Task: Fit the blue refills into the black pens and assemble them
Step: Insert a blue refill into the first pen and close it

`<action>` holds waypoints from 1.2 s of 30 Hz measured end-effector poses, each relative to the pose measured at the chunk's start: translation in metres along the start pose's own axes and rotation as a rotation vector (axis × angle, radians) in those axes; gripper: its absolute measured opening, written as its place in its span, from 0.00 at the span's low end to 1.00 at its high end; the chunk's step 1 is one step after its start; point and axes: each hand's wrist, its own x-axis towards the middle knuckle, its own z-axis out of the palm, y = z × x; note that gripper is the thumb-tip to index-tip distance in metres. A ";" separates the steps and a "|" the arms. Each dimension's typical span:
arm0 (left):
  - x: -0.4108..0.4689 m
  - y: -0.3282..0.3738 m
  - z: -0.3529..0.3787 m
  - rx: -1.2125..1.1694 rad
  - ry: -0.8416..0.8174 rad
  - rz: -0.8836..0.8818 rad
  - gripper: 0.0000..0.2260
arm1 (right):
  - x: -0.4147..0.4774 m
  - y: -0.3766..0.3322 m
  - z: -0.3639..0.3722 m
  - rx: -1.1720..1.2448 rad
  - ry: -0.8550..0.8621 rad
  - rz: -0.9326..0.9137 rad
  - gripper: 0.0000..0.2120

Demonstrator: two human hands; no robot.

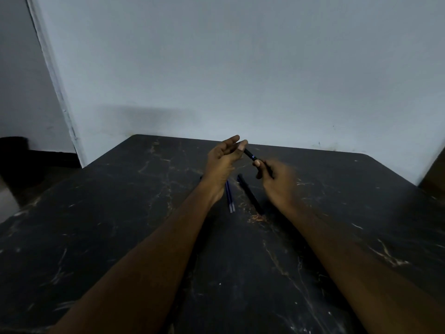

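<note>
Both bare forearms reach forward and converge, left hand [222, 162] raised with palm turned inward, fingers mostly straight, fingertips pinching one end of the black pen [249, 154], right hand [277, 182] slightly lower, motion-blurred, fingers curled round the other end, thumb on top.

No writing, label, brand or number can be read anywhere: the pen [250, 155], refills [230, 198], table [120, 237] and wall [240, 68] show no legible marks.
</note>
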 end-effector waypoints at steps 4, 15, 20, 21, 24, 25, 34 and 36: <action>0.000 -0.003 -0.002 0.039 0.005 0.061 0.13 | 0.000 -0.001 0.000 -0.010 0.028 -0.024 0.15; 0.005 -0.012 0.003 -0.023 0.113 0.098 0.11 | -0.001 -0.002 0.000 0.022 -0.005 -0.126 0.08; 0.004 -0.012 0.004 0.033 0.116 0.076 0.05 | -0.001 -0.001 0.000 0.011 0.009 -0.089 0.07; 0.004 -0.012 0.004 0.036 0.117 0.068 0.05 | -0.001 0.000 0.000 0.008 0.013 -0.077 0.08; 0.003 -0.011 0.004 0.026 0.144 0.056 0.09 | -0.002 0.002 0.000 0.025 0.019 -0.043 0.08; 0.002 -0.010 0.003 0.015 0.160 0.054 0.10 | -0.001 0.002 0.000 0.047 0.026 -0.032 0.06; 0.000 0.003 -0.006 0.047 0.237 0.015 0.14 | 0.000 0.002 0.000 0.069 -0.047 -0.077 0.13; -0.001 0.006 -0.007 0.044 0.249 0.027 0.13 | 0.000 0.002 0.000 0.042 -0.044 -0.097 0.12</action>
